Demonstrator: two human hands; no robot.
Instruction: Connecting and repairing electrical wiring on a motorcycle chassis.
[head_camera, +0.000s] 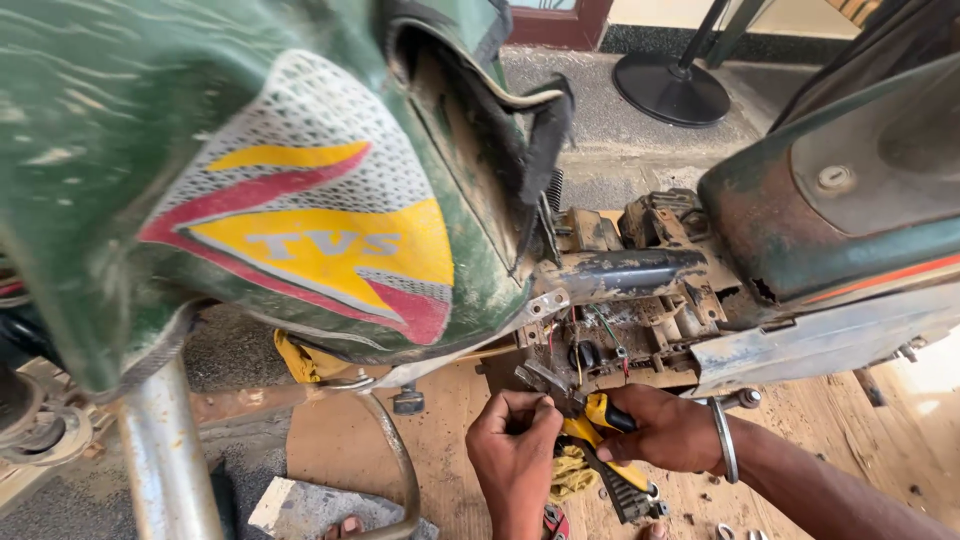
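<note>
My right hand (665, 428), with a metal bangle on the wrist, is closed on yellow-and-black pliers (610, 455). The jaws point up toward the exposed wiring (585, 345) under the motorcycle frame. My left hand (512, 440) is beside the pliers, its fingers pinched together at the jaw tip on something too small to make out. Both hands are just below the rusty open section between the green fuel tank (260, 170) and the green rear body (850, 200).
A chrome bar (165, 460) runs down at the left and a bent metal rod (395, 450) curves beside my left hand. A yellow rag (572, 478) lies on the wooden board (450, 420) beneath. A round black stand base (670, 90) sits on the floor behind.
</note>
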